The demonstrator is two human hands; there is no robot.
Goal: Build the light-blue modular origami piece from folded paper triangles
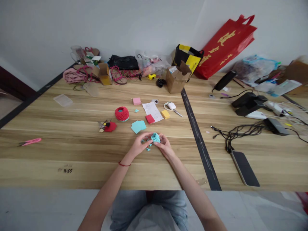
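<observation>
Between my two hands is a small turquoise folded-paper piece [155, 137] made of stacked, pleated units. My left hand [140, 143] grips its left side with thumb and fingers, and my right hand [166, 146] closes on it from the right. Several loose turquoise paper triangles [148, 149] lie on the table under and beside my left hand. Just beyond the hands are turquoise paper sheets [138, 126]. Farther left stands a round red folded-paper bowl shape [122, 113] with a turquoise base edge.
Red [150, 119], yellow [165, 114] and pink paper stacks [137, 101] lie beyond, near a written sheet [154, 110] and scissors [177, 112]. A pink cutter [30, 141] is far left. Cables [237, 133] and a phone [245, 168] lie right; bags and boxes line the wall.
</observation>
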